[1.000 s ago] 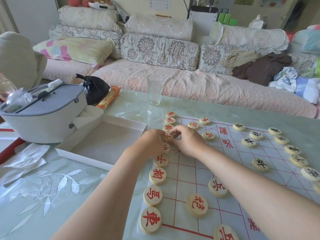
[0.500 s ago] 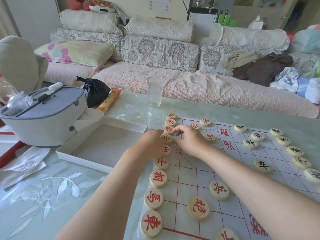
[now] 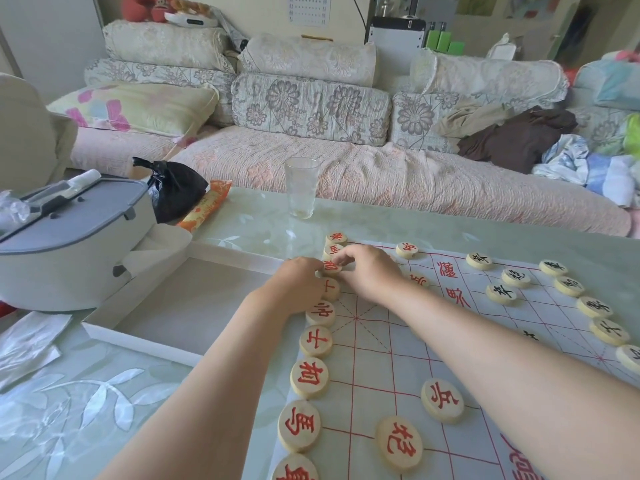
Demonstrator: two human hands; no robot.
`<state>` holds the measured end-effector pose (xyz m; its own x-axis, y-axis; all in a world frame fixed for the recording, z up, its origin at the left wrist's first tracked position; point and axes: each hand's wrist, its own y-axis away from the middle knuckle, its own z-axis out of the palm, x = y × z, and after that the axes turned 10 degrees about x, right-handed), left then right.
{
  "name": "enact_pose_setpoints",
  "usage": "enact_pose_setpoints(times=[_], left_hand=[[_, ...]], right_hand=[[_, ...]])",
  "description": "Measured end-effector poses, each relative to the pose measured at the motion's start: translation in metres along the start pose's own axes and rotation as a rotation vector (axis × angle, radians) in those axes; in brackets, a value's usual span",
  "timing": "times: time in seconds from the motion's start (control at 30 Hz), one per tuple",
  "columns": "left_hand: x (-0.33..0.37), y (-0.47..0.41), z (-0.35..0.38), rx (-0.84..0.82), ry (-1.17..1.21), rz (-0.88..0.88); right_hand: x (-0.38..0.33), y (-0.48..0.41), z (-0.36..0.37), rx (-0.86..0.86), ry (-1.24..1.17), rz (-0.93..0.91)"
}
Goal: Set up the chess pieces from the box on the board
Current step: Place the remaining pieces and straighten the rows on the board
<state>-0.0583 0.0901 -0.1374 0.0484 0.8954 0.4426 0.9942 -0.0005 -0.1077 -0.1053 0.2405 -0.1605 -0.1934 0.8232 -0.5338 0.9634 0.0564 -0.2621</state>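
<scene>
Wooden pieces (image 3: 309, 377) line both edges of the board (image 3: 374, 355) — box (image 3: 194, 299) looks empty. Left hand (image 3: 298, 284), right hand (image 3: 367, 271) pinch one red piece (image 3: 332, 267), fingertips curled — likely last touches.

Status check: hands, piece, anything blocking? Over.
Hands: left hand and right hand both pinch one red piece in the red back row. Box shows no pieces. Nothing blocking; glass stands off the board.

Red pcs (image 3: 309, 377) along board (image 3: 363, 358) edge
</scene>
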Motion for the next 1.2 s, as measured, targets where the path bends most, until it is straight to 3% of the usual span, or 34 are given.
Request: enact_pose_setpoints(times=[0.4,0.7,1.2], left_hand=[[-0.002,-0.015,-0.002,0.007,0.091,-0.029],[-0.009,-0.059,0.003,0.015,0.115,-0.045],[-0.015,-0.079,0.007,-0.078,0.021,0.069]], right_hand=[[0.003,-0.006,-0.009,-0.003,-0.01,-0.001],[0.014,-0.045,-0.01,-0.021,0.172,-0.062],[0.022,-0.064,0.006,-0.026,0.049,-0.02]])
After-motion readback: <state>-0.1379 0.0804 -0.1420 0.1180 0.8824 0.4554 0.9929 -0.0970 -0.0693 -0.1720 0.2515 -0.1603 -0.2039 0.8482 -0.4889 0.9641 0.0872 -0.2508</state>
